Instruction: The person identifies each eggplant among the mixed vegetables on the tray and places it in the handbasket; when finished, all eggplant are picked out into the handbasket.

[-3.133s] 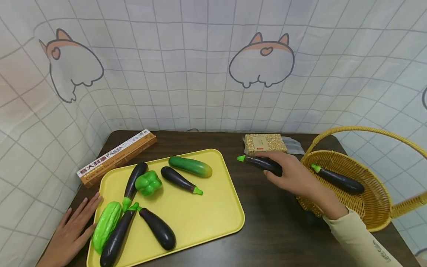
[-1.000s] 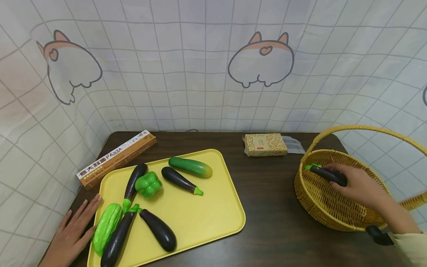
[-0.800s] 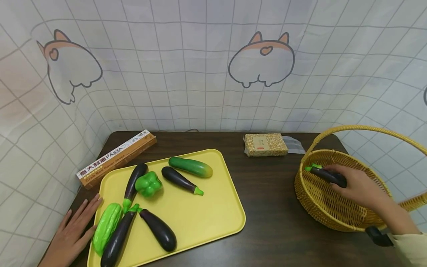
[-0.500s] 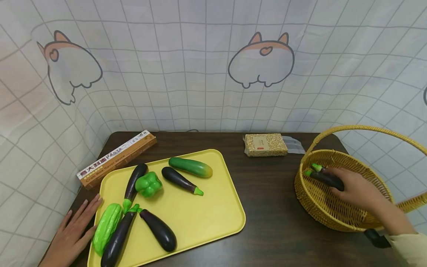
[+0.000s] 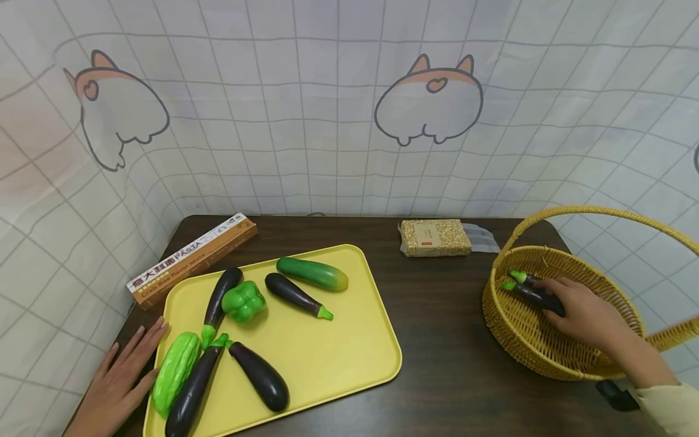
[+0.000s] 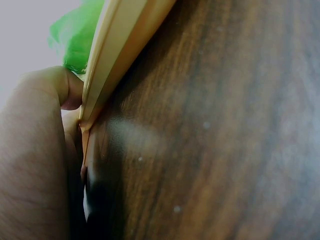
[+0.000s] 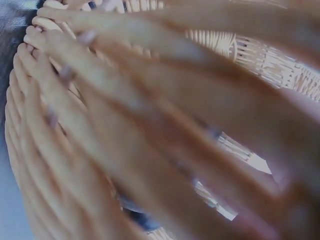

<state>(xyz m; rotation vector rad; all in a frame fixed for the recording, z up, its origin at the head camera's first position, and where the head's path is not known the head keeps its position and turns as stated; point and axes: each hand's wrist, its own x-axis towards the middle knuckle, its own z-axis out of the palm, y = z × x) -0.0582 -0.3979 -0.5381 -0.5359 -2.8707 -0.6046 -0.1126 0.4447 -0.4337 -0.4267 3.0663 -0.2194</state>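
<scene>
Nearer eggplant [image 5: 532,296]: lay inside wicker basket [image 5: 509,340], ten o'clock from right hand [image 5: 588,315], which pinched its blunt end closely.

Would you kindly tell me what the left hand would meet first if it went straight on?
The left hand would probably meet the yellow tray first, at its left rim; any gap is unclear.

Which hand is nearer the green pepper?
Left. The left hand is at the left edge of the tray, left of the pepper; the right hand is far to the right, in the basket.
</scene>
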